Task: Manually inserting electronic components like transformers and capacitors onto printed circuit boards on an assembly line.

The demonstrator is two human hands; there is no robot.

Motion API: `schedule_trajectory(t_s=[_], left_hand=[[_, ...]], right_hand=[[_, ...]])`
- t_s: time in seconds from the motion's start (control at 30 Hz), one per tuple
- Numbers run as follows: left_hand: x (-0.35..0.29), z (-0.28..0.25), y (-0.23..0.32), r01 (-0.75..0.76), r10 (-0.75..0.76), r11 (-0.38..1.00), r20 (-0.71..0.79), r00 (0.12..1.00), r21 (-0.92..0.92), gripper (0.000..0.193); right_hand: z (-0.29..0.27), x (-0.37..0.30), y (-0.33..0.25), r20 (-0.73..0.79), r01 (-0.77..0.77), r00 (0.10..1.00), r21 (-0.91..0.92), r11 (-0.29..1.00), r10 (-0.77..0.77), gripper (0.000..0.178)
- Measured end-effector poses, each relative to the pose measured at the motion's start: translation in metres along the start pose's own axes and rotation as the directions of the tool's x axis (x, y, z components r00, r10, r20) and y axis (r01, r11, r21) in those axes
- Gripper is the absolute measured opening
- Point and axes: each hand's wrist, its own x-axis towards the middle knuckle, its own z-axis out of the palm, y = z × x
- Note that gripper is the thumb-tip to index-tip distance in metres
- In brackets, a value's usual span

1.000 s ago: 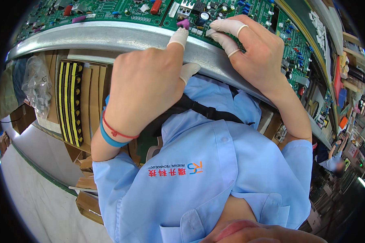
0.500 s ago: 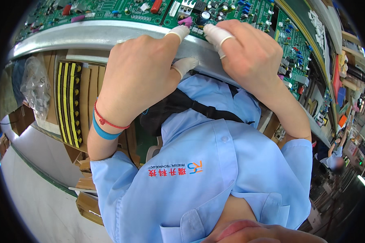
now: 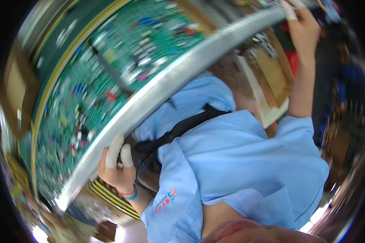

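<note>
My left hand (image 3: 118, 168) is raised beside the near edge of the long metal rail (image 3: 150, 95). White finger covers sit on its digits, which are slightly bent and apart, with nothing visible between them. My right hand (image 3: 305, 30) reaches out to the far right, near that end of the rail. It also wears white finger covers; motion blur and the picture's rim hide what its fingertips touch. Green circuit boards (image 3: 103, 77) crowded with small components lie behind the rail, smeared by motion.
A yellow-edged strip (image 3: 65, 67) runs along the boards' far side. Under the rail at left are yellow-and-black striped pieces (image 3: 113, 198). Cardboard boxes (image 3: 273, 75) stand below the rail at right, with a red item (image 3: 291, 60) close by.
The view has swung round and blurred. Both hands have left the board's near edge: the left is drawn back low by the rail, the right stretched far to the right.
</note>
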Motion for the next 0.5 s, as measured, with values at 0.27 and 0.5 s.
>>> schedule_trajectory(t_s=[0.27, 0.5], left_hand=[[0.082, 0.096, 0.071, -0.286, 0.315, 0.949, 0.421, 0.851, -0.132, 0.024], [0.101, 0.124, 0.094, -0.431, 0.409, 0.899, 0.489, 0.771, -0.073, 0.024]], right_hand=[[-0.057, -0.170, 0.264, 0.113, -0.461, 0.745, -0.626, 0.629, 0.658, 0.030], [0.008, -0.201, 0.305, 0.110, -0.345, 0.844, -0.638, 0.688, 0.525, 0.019]])
